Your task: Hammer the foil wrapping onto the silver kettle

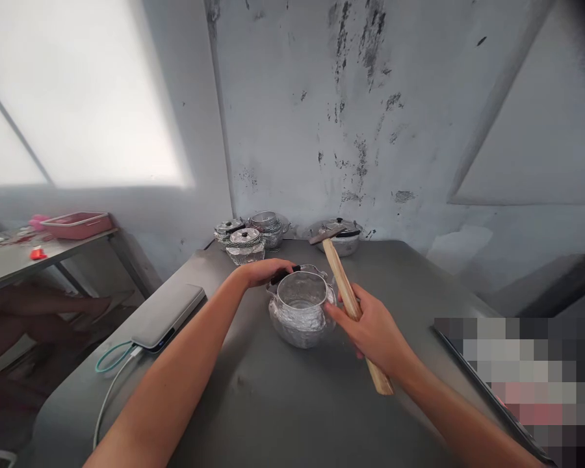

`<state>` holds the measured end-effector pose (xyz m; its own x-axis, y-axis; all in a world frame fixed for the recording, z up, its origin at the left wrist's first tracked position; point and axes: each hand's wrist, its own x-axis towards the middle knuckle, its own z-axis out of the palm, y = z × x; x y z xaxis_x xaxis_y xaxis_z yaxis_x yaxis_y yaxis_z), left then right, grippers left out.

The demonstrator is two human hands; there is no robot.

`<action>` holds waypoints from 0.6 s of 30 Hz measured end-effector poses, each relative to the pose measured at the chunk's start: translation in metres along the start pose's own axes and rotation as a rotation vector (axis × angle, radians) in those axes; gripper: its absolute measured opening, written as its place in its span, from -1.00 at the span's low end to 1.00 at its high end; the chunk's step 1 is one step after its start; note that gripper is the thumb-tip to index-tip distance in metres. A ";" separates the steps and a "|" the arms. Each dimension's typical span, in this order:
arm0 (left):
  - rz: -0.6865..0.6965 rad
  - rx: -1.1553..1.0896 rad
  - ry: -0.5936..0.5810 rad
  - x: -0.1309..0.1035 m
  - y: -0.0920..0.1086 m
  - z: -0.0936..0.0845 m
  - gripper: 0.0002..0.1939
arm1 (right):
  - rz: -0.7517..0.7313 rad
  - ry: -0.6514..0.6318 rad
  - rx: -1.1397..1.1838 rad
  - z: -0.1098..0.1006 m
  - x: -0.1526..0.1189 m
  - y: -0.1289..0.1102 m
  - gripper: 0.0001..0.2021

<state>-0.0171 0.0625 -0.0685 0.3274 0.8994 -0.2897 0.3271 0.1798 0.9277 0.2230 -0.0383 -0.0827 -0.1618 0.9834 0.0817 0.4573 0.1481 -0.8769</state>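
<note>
Head view, and here's the pot (302, 328), upright and mouth up around the middle of the grey table (253, 403), between the two hands. The far edge runs along below the wall (283, 117), lined with three pots (245, 250) at the left and a lidded pan (338, 244) right of centre. Left of the pot, a stretch of tabletop reaches to the power bank (170, 318), which lies near the slanting left edge, cables at its end; on the other side, room runs out to the right edge. The near edge is cut off below, and a pixelated block (541, 383) masks the lower right corner. The left forearm covers part of the table, and the hammer's head sits in front of the pan in this view, hiding a bit of it.

Now the hands! The left hand (268, 268) has its fingers closed over the pot's black handle (285, 275), some of them out of sight. The right hand (377, 325) is wrapped round the wooden shaft of the hammer (341, 279), head up, butt poking out below. One right finger reaches to the pot's side; whether it touches, I can't tell.
</note>
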 end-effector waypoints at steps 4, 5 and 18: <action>0.276 0.244 -0.040 -0.019 0.023 -0.009 -0.67 | 0.002 -0.015 -0.020 0.002 0.000 -0.001 -0.71; 0.342 0.347 -0.023 -0.027 0.030 -0.009 -0.66 | 0.003 -0.011 -0.019 0.002 0.000 -0.002 -0.71; 0.309 0.862 -0.276 -0.073 0.065 0.035 -0.80 | 0.014 0.068 0.036 0.000 -0.001 -0.003 -0.78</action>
<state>0.0112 -0.0058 0.0046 0.6700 0.7125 -0.2085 0.6954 -0.5040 0.5122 0.2218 -0.0393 -0.0802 -0.0959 0.9903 0.1003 0.4272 0.1320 -0.8945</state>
